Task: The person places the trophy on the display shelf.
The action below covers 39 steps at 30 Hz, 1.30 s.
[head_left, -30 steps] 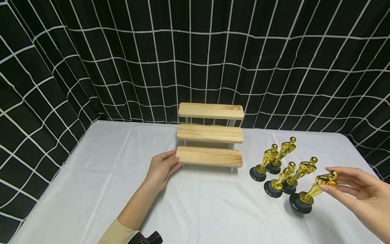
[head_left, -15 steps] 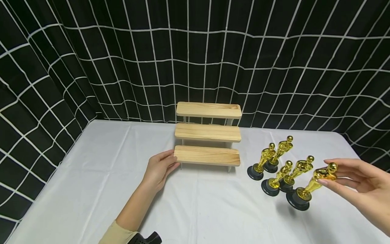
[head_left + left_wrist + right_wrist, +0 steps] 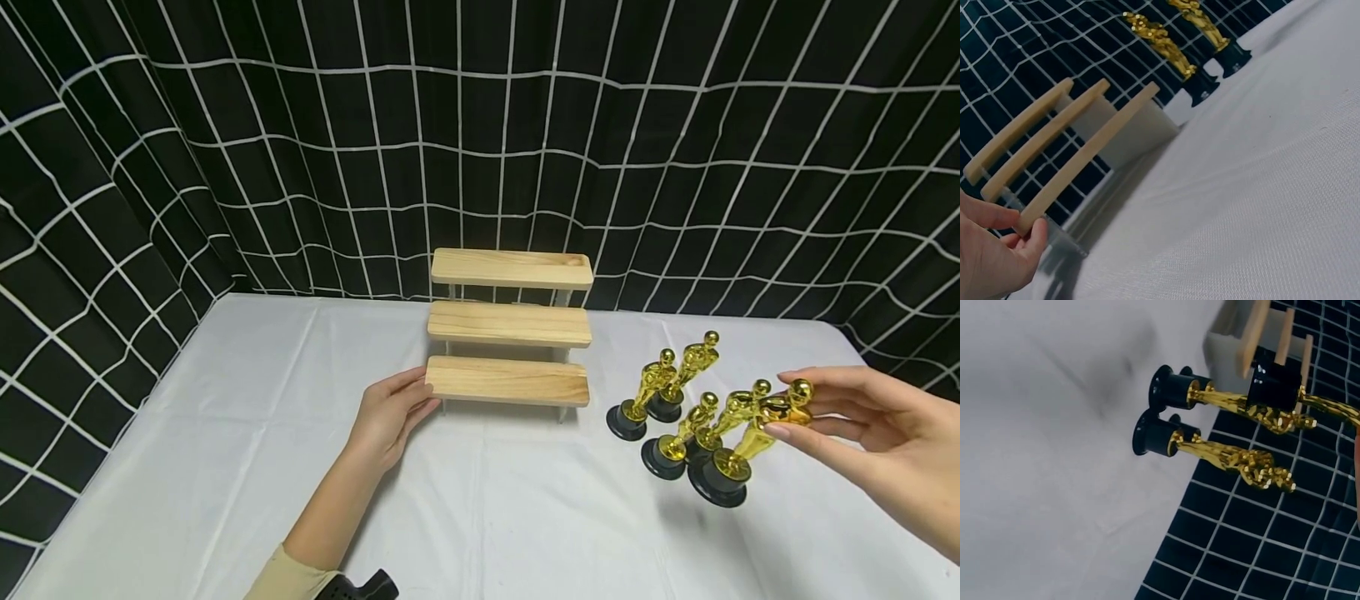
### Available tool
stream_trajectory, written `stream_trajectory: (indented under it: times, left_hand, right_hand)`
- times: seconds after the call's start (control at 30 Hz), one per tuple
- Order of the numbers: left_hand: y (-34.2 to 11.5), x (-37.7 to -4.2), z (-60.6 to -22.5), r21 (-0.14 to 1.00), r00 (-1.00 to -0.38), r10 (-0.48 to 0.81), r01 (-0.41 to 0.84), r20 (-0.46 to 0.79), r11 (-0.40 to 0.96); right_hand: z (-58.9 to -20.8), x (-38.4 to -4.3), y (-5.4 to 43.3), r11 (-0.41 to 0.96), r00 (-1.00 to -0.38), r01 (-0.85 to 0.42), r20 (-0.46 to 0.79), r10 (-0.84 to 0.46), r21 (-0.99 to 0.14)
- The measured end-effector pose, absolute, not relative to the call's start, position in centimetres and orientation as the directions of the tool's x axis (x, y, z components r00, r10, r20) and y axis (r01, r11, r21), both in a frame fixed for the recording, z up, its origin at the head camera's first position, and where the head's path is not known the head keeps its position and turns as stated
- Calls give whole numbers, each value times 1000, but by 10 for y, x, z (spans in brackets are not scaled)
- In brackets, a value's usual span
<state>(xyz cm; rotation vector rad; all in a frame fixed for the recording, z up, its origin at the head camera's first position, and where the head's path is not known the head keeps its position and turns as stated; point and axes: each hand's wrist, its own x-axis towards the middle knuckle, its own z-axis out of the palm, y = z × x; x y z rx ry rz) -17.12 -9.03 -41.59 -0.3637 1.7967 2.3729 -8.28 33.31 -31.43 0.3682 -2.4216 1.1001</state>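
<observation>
A three-tier display stand (image 3: 508, 379) with pale wooden boards and clear supports stands at the back middle. My left hand (image 3: 392, 419) pinches the left end of its lowest board (image 3: 1088, 150) between thumb and fingers. Over at the right, my right hand (image 3: 885, 437) grips a gold figure trophy (image 3: 753, 442) by its upper body. It is held above the table and tilted, its round black base (image 3: 722, 482) toward the stand. In the right wrist view only that base (image 3: 1274, 381) and part of the gold legs show.
Several like trophies stand upright right of the stand, among them a front one (image 3: 690, 427) and a back one (image 3: 693, 364). The held trophy partly overlaps one in the head view. A white cloth (image 3: 525, 517) covers the table; a black gridded curtain (image 3: 495, 125) hangs behind.
My right hand has raised the trophy slightly and carried it left and back, closer over the standing ones. The left hand keeps its pinch on the stand. The head view has shifted a little.
</observation>
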Motion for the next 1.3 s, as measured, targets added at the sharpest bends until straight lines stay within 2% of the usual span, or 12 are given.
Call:
stream_trajectory:
  times: [0.57,0.9,1.3]
  left_hand:
    - [-92,-172,-419,919,-960,-22,-261,-280,-294]
    - [-93,-171,-419,917,-959,-18,-266,-284,-297]
    - [-93,-173,-421,922,-963,-27,-249,-269,-298]
  right_hand:
    - [-295,-89,312,602,-875,-434,474,-103,-670]
    - [-288,-102,295,516,-842,-518,515,-163,-682]
    - [-279,-119,266,475,-825,-555,525,-208,-683]
